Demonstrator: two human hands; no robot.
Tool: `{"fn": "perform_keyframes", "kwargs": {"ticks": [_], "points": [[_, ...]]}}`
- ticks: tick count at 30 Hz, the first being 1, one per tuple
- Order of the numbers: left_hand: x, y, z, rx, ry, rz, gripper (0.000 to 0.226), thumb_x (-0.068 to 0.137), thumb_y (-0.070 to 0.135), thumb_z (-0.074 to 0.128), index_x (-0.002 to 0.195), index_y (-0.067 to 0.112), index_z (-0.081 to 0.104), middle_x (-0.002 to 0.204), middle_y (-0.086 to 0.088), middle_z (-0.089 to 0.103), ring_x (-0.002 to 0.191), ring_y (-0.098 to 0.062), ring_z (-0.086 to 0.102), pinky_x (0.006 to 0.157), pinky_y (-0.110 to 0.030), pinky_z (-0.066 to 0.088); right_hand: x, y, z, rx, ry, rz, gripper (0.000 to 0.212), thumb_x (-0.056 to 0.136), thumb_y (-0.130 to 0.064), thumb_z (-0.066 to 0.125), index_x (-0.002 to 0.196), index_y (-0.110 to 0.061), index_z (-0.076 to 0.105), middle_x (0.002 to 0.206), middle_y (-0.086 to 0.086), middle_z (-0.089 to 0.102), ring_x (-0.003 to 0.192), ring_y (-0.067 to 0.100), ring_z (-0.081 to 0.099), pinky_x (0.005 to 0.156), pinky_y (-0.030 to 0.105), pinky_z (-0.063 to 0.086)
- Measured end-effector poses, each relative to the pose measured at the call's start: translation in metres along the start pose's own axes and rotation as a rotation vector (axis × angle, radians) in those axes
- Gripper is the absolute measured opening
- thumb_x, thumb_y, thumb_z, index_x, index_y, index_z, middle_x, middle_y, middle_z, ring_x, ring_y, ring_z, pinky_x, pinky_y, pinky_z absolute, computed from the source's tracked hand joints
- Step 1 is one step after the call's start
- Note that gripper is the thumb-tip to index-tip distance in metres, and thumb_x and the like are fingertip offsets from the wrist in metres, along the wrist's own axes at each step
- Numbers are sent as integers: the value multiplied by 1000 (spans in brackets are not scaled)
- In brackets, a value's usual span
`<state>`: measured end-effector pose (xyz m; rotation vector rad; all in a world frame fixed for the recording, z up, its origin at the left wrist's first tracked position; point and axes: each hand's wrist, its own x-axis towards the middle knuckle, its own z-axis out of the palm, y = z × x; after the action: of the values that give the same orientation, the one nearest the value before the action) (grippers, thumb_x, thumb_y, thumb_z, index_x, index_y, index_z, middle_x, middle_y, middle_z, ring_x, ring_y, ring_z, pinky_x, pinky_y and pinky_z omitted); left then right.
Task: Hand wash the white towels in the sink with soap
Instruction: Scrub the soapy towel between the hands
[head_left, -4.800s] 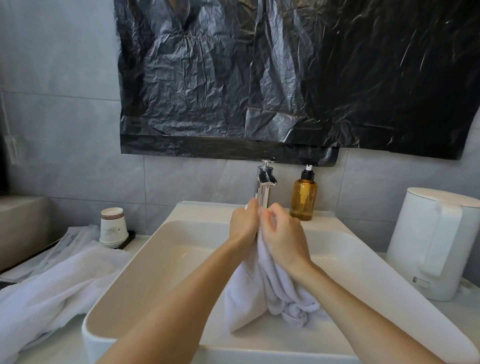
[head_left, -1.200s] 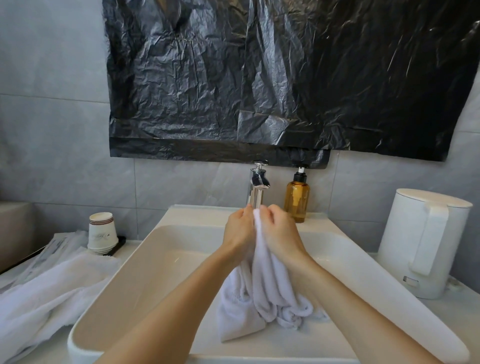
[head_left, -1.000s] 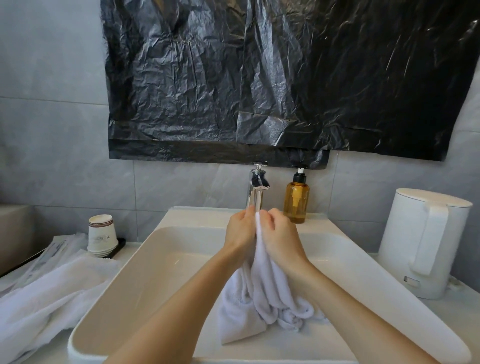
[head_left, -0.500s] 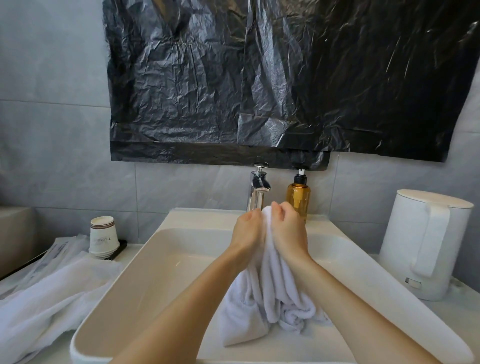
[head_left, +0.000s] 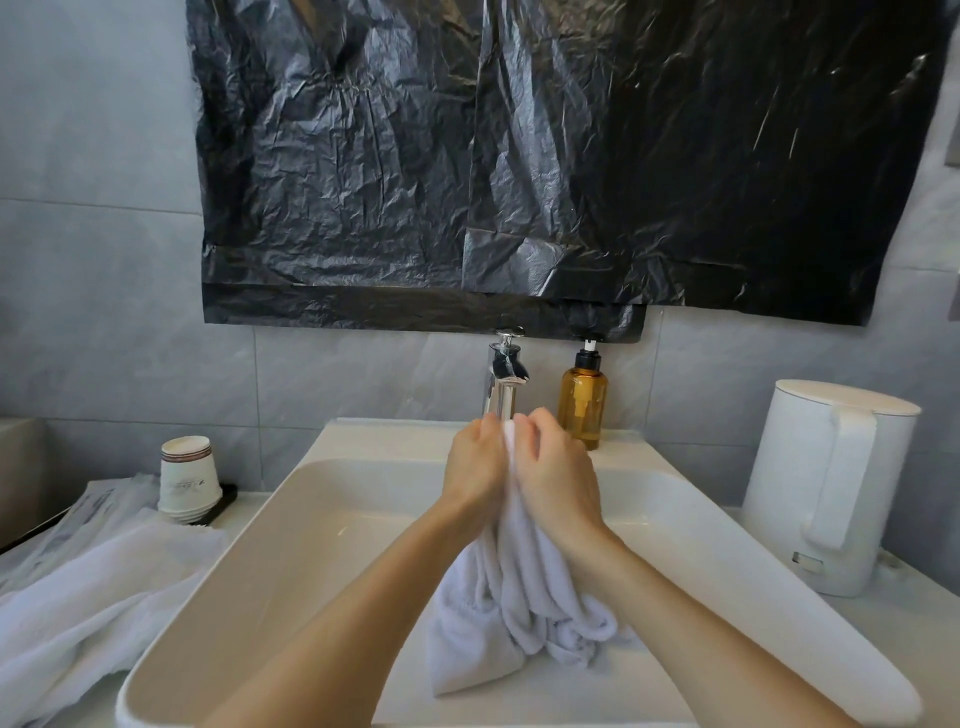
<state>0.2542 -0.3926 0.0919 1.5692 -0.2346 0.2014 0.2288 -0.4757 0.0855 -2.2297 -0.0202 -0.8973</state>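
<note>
Item 1, centre of frame: white towel (head_left: 519, 597), bunched into a thick rope. Its long axis is near upright. The top end points up toward the faucet (head_left: 504, 379), and the bottom end lies crumpled on the floor of the sink (head_left: 291, 561), lower centre.

Item 2: my left hand (head_left: 475, 467), fingers curled tight round the towel's top end.

Item 3: my right hand (head_left: 556, 473), clamped on the same end. It sits knuckle to knuckle with the left, a sliver of cloth showing between them.

Item 4: amber soap bottle (head_left: 583, 402), upright, just right of the faucet.

Item 5, right edge: white kettle (head_left: 826, 488).

Item 6, left: stacked paper cups (head_left: 186, 475). Below them, lower left, a second towel (head_left: 88, 597) is heaped beside the sink.

Item 7, top: black plastic sheet (head_left: 519, 156) on the wall.
</note>
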Motion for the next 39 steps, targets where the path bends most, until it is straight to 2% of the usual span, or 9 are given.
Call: {"fn": "perform_keyframes", "kwargs": {"ticks": [3,8,12,17,21,26,30,35,39], "points": [[-6,0,9,33,-38,91,37,104,24,33,74,13,51,73,-2,54,70,-15,47,67,-32,38,14,3,-6,-11,72,151,32,103,-35,30,89,-14,49,85,11,59,86,35,56,66,37,38],[2,-3,2,14,8,55,38,101,18,37,64,17,46,65,2,51,61,-13,44,61,-30,36,-14,0,-9,5,-47,-119,26,102,-33,36,80,-19,41,64,-2,50,62,20,49,54,34,35],[-8,0,9,17,-130,102,39,104,25,35,73,18,57,66,7,58,61,-6,52,60,-22,42,13,12,-10,23,99,94,32,103,-36,32,80,-18,46,73,3,56,73,27,54,61,34,37],[0,-2,4,-30,8,52,37,103,24,36,70,13,50,69,0,55,67,-15,48,64,-30,39,-12,1,-6,5,47,-163,24,101,-30,41,80,-20,44,59,-7,47,56,14,50,48,21,33],[-5,-3,5,54,-70,107,40,105,28,33,77,18,59,75,3,61,71,-11,54,67,-29,43,9,3,-4,12,135,80,30,103,-33,36,80,-16,47,62,-7,46,66,24,49,56,33,32],[6,-8,1,48,17,31,40,102,24,37,65,17,51,67,-1,56,65,-17,50,68,-33,40,-15,2,-1,-31,49,-186,22,101,-31,41,84,-20,44,64,-3,53,56,14,50,45,21,28],[0,-7,6,93,-71,81,38,103,27,34,79,10,58,76,-3,60,72,-16,52,69,-32,40,10,8,-2,18,126,85,28,101,-36,40,85,-15,50,70,-1,53,70,23,51,57,33,34],[6,-6,2,40,25,96,40,102,29,34,69,14,51,70,-1,56,70,-17,50,70,-35,40,-14,4,1,106,120,-146,22,99,-34,46,85,-18,51,65,-2,59,62,16,57,54,34,43],[1,-5,4,47,-60,92,39,104,27,34,70,16,52,71,1,55,70,-15,48,68,-32,38,9,7,3,56,181,79,28,100,-37,44,83,-16,51,72,-1,57,70,22,53,55,31,33]]}}
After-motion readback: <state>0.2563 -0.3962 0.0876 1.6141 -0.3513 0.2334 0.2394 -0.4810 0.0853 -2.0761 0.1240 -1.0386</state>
